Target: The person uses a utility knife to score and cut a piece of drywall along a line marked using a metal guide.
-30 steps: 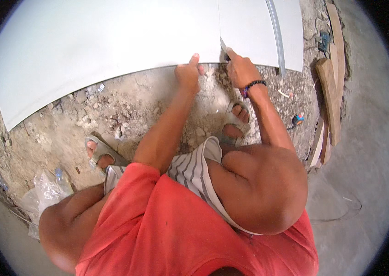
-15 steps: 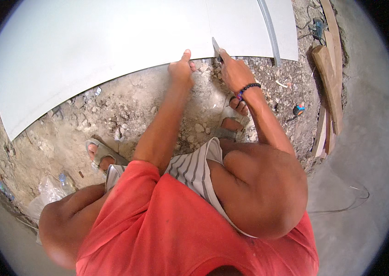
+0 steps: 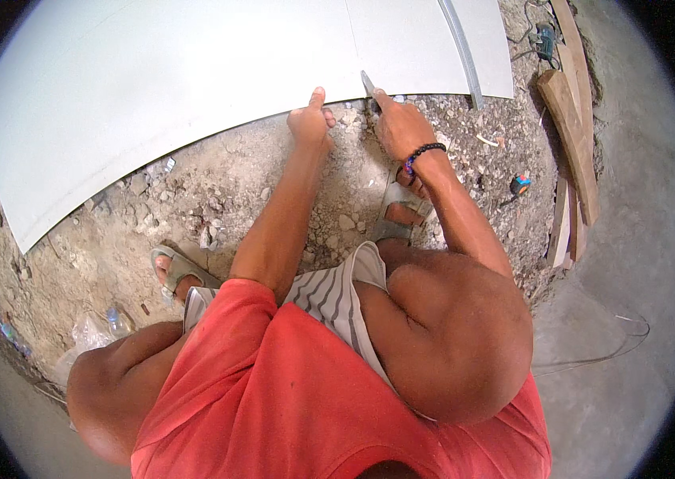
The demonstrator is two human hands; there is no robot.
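A large white flat board (image 3: 170, 88) lies in front of me, its near edge toward me. My left hand (image 3: 310, 121) is closed on that edge, thumb on top and fingers curled at the rim. Just to its right, my right hand (image 3: 403, 128) grips a knife (image 3: 367, 81) with a narrow grey blade. The blade lies over the board's near edge, its tip pointing away from me; most of the handle is hidden in the hand. A thin line (image 3: 351, 28) runs across the board toward the tip. A grey metal strip (image 3: 462, 52) lies on the board farther right.
Rubble and dirt (image 3: 226, 184) cover the ground under my sandalled feet. Wooden planks (image 3: 573, 144) lie at the right, near a dark corded tool (image 3: 545, 41) and a blue-and-orange tape measure (image 3: 519, 185). A clear bottle (image 3: 118, 321) and plastic bag lie at the left.
My right hand has drawn the knife slightly nearer along the board, so less of its blade lies over the surface. My left hand stays on the edge. The whole view has shifted a little.
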